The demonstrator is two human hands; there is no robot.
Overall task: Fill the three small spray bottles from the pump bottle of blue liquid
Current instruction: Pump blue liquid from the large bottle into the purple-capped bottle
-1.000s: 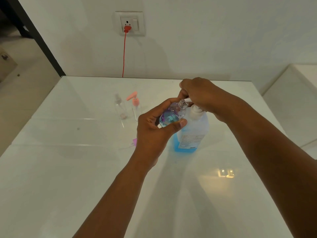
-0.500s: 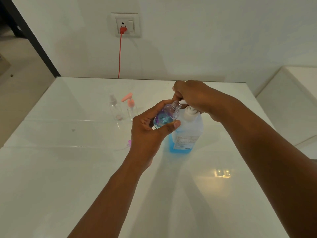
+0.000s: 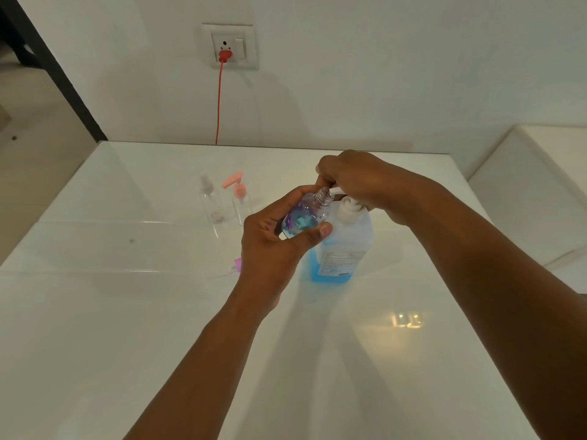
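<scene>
holding a small spray bottle [image 3: 305, 217] tilted in the left hand [image 3: 270, 239], thumb on the near side and fingers wrapped round the far side, its open threaded neck raised to the white spout of the pump bottle [image 3: 344, 239]; pressing down on the pump head with the right hand [image 3: 355, 179], fingers curled over it and hiding most of it

already showing some blue liquid in the lower part of the small bottle, so judging this one as partly filled (level hard to read through the purple print)

standing on the white table [image 3: 127, 328] to the far left, well apart from the hands: two more small bottles, a clear one with a clear sprayer [image 3: 209, 201] and just right of it one with a pink pump top [image 3: 239, 195], both looking empty; lying near the left wrist, a small purple piece [image 3: 237, 265], possibly the removed cap, mostly hidden

guessing at handling: small bottle likely light, thin clear plastic, smooth and easily slipping if wet, so gripping round the belly rather than the neck, and not squeezing hard; pump bottle heavier, about a third full, stable on its base, best worked from the top of the head while keeping the narrow neck tight under the spout, since a drifting mouth risks drips on the table
</scene>
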